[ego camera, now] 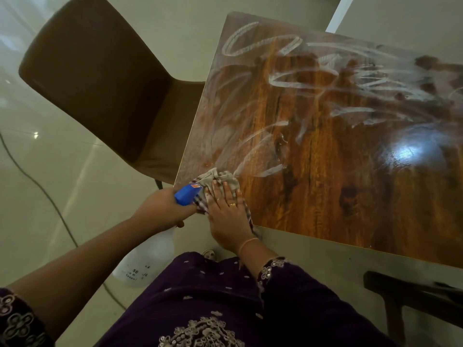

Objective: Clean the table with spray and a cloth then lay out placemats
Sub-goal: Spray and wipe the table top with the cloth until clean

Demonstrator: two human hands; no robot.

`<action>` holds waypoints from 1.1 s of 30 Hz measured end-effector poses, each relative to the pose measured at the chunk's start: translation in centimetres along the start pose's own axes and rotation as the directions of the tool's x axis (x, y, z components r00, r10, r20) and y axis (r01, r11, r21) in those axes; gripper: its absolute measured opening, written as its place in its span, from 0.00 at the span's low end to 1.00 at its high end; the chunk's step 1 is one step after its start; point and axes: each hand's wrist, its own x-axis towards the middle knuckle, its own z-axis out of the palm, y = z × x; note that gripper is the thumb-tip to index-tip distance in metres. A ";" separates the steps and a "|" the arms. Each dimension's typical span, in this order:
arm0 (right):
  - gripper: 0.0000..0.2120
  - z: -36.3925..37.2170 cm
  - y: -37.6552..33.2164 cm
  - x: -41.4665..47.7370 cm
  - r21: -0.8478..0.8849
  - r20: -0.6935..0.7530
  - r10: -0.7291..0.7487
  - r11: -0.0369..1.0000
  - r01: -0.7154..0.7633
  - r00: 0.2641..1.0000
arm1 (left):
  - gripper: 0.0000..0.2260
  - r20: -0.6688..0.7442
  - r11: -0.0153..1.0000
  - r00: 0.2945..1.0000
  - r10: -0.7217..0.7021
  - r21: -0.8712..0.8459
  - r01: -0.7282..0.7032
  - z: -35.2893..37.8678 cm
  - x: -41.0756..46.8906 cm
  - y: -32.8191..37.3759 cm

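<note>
A glossy wooden table (338, 159) fills the right half of the view, its top streaked with white wet smears. At its near left corner lies a bunched grey checked cloth (220, 180). My right hand (229, 211) presses flat on the cloth with straight fingers. My left hand (164, 206) grips the neck of a spray bottle (146, 259) just off the table's corner. The bottle's blue nozzle head (186, 194) points at the cloth and its white body hangs below my hand.
A brown chair (100, 78) stands at the table's left side, its seat tucked against the edge. A dark cable (45, 194) runs across the pale tiled floor. Part of a dark chair frame (411, 294) shows at the lower right.
</note>
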 end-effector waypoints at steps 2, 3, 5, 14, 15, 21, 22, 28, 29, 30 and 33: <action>0.33 -0.7 2.7 0.6 -0.088 0.062 -0.138 0.986 0.144 0.988 | 0.07 0.001 1.000 1.000 -0.015 -0.009 0.015 -0.3 0.0 -0.1; 0.35 -1.2 4.2 1.1 -0.123 0.085 -0.158 0.978 0.168 0.984 | 0.07 -0.001 1.000 1.000 -0.020 -0.013 0.020 -0.4 0.0 -0.1; 0.34 -2.4 7.2 2.3 -0.132 0.065 -0.054 0.989 0.063 0.996 | 0.06 -0.005 0.999 1.000 -0.028 -0.021 0.028 -0.5 0.0 -0.2; 0.31 -1.7 4.3 2.3 0.007 -0.083 0.103 0.995 -0.103 0.991 | 0.04 -0.034 0.995 0.996 -0.080 -0.066 0.078 -0.5 -0.9 -1.3; 0.32 -1.1 2.9 1.9 -0.028 -0.053 -0.024 0.999 0.022 0.998 | 0.04 -0.035 0.995 0.996 -0.081 -0.069 0.078 -0.5 -1.0 -1.4; 0.29 -1.9 3.1 4.0 -0.158 0.126 -0.396 0.897 0.413 0.910 | 0.07 -0.037 0.990 0.992 -0.121 -0.081 0.118 -1.2 -1.4 -2.1; 0.30 -2.5 3.8 4.9 -0.177 0.134 -0.384 0.898 0.404 0.913 | 0.05 -0.040 0.988 0.990 -0.135 -0.081 0.131 -1.3 -1.4 -2.3; 0.26 -3.4 3.0 8.9 -0.049 0.004 -0.045 0.998 0.045 0.999 | 0.04 -0.072 0.978 0.979 -0.191 -0.104 0.183 -1.6 -1.7 -3.2; 0.26 -2.9 2.6 8.5 -0.057 -0.002 -0.058 0.997 0.058 0.998 | 0.04 -0.075 0.976 0.977 -0.197 -0.112 0.188 -1.6 -1.8 -3.4; 0.27 -2.5 2.1 7.7 -0.082 0.004 -0.122 0.989 0.122 0.992 | 0.04 -0.079 0.973 0.976 -0.204 -0.123 0.194 -1.7 -1.9 -3.6; 0.31 -1.2 0.5 4.7 -0.151 0.096 -0.408 0.895 0.419 0.908 | 0.03 -0.078 0.969 0.974 -0.212 -0.145 0.200 -1.8 -2.2 -4.1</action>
